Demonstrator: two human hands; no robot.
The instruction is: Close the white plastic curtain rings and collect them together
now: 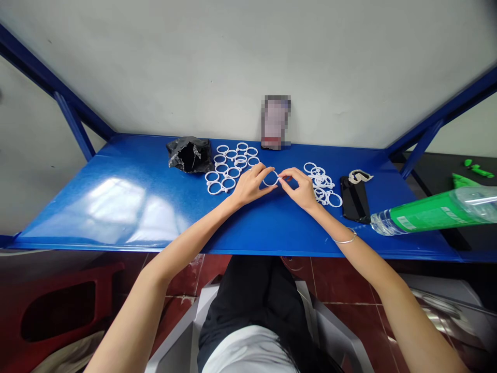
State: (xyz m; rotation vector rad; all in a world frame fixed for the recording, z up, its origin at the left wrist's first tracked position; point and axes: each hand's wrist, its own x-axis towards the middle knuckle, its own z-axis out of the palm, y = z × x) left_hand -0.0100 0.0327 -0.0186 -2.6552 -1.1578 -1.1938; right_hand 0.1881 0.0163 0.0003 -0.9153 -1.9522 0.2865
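Observation:
Between my two hands, above the blue table, is a white plastic ring. My left hand holds it from the left, thumb and forefinger around its edge. My right hand pinches the ring's right side, where a small nub sits. Just beyond my left hand lies a spread-out group of similar white rings with small nubs. Right beside my right hand lies a tighter, overlapping pile of white rings, partly hidden by that hand.
A crumpled black plastic bag lies open at the back left. A blurred-out upright object leans against the wall. To the right are a black phone, a pale curled strap-like item and a green-labelled bottle. Blue metal braces flank the table.

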